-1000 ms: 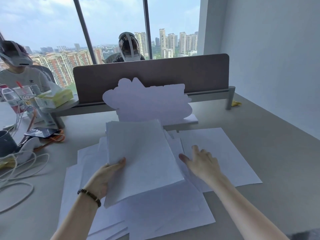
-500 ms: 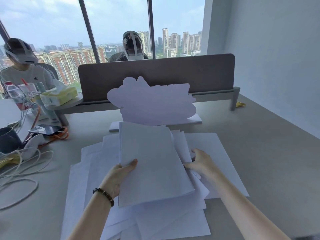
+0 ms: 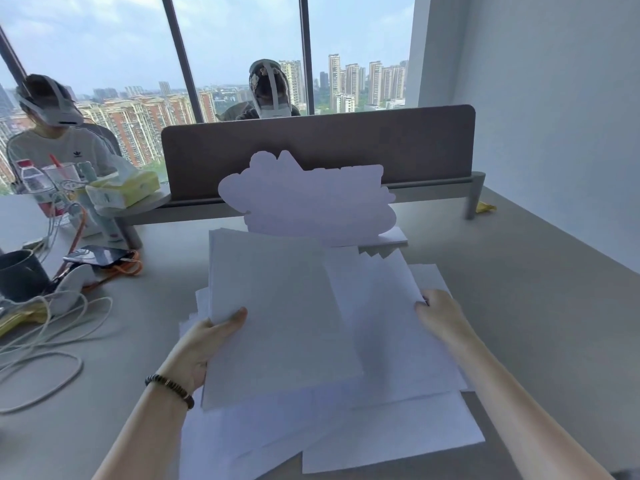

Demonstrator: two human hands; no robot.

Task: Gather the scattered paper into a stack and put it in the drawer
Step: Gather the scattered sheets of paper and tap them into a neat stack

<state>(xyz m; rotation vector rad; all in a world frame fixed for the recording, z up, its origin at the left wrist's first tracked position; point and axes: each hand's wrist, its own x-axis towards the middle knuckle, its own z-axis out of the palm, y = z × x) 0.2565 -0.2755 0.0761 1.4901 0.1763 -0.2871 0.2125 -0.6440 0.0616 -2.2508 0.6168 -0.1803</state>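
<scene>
White sheets of paper lie overlapping on the grey desk (image 3: 519, 306) in front of me. My left hand (image 3: 204, 344) grips a lifted bundle of sheets (image 3: 277, 313) at its left edge, thumb on top, the bundle tilted up above the rest. My right hand (image 3: 440, 311) grips the right edge of several more sheets (image 3: 381, 306) beside the bundle. Loose sheets (image 3: 381, 431) spread out underneath towards me. No drawer is in view.
A white cut-out shape (image 3: 304, 199) stands behind the papers against a brown divider (image 3: 318, 143). At the left are cables (image 3: 45, 344), a phone (image 3: 97, 256), a dark mug (image 3: 20, 275), a tissue pack (image 3: 121, 188) and bottles. Two people sit beyond.
My right hand has moved from lying flat on the sheets to gripping their right edge and drawing them in. The left hand's bundle has lifted and shifted slightly.
</scene>
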